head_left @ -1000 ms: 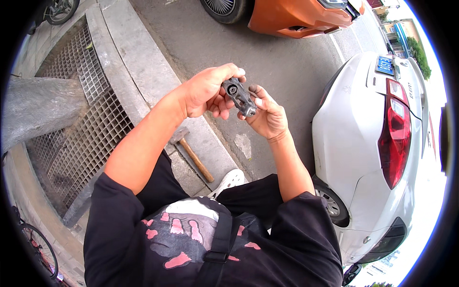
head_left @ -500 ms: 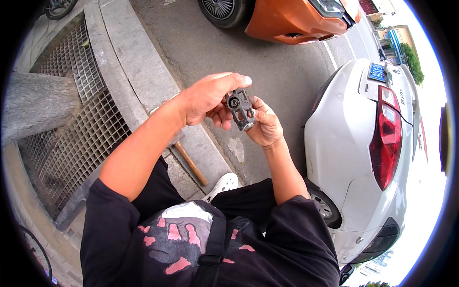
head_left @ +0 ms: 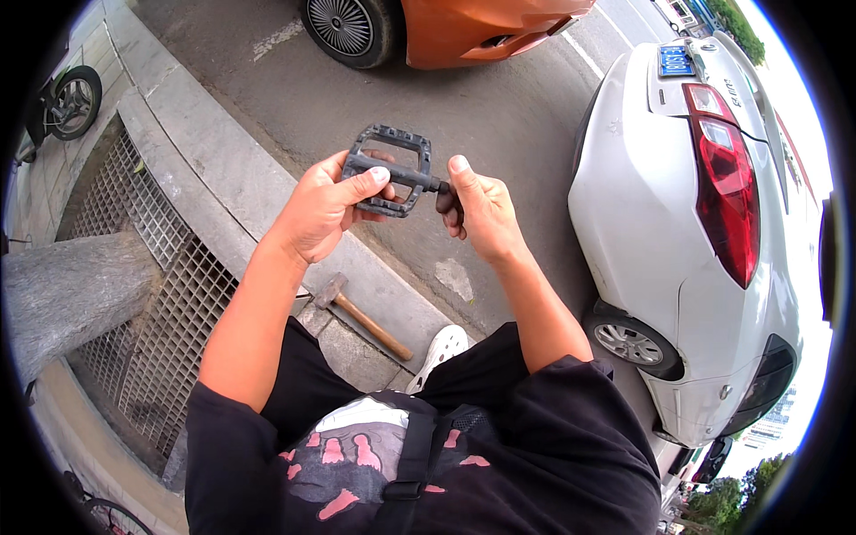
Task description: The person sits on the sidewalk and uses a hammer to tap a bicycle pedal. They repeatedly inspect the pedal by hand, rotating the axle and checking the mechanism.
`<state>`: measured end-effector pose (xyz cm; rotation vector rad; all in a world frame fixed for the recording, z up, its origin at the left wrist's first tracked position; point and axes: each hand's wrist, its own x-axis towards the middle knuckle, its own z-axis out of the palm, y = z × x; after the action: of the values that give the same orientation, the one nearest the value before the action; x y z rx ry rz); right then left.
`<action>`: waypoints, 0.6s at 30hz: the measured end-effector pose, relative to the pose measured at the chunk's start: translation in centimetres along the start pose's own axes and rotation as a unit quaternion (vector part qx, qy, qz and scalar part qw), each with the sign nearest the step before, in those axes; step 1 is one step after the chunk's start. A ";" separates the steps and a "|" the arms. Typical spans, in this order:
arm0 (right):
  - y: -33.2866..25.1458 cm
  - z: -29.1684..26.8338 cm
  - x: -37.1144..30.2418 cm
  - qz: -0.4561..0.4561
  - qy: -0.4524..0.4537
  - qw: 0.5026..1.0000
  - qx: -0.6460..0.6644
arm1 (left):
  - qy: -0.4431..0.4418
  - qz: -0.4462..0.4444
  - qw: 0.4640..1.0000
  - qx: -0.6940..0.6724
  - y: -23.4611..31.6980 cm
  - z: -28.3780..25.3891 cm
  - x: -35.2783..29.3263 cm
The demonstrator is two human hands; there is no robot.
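A black bicycle pedal is held up in front of me, its flat cage facing me. My left hand is closed on the cage's left side, with the thumb across the middle bar and fingertips showing through the openings. At the pedal's right end, my right hand pinches the short spindle between thumb and curled fingers, which hide its tip. The right fingertips look dark and smudged. Below my hands, a hammer with a wooden handle lies on the stone paving, touched by neither hand.
A stone kerb runs beside a metal tree grate and tree trunk on the left. On the road stand an orange car ahead and a white car on the right. My white shoe is beside the hammer.
The pedal has turned from edge-on to flat toward me. My left hand has shifted left onto its cage, and my right hand now grips the spindle end. The view has shifted too.
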<state>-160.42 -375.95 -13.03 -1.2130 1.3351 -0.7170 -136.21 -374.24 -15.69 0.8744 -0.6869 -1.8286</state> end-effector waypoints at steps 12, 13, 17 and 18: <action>0.8 -0.3 0.2 -0.218 -0.065 0.974 -0.009 | -0.001 0.029 0.999 -0.030 -0.1 0.1 0.7; 0.7 -0.1 0.1 -0.167 -0.068 0.983 0.026 | -0.001 0.031 0.999 -0.030 -0.2 0.0 0.7; 1.2 -0.5 0.2 -0.169 -0.044 0.984 -0.041 | 0.002 0.041 0.999 -0.021 -0.5 0.6 1.1; 0.6 -0.5 0.1 -0.125 -0.050 0.990 -0.029 | 0.005 0.042 0.999 -0.016 -0.7 0.9 1.0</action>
<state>-161.06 -376.00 -13.53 -1.4610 1.1398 -0.7863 -137.55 -374.87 -15.98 0.8210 -0.6762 -1.7538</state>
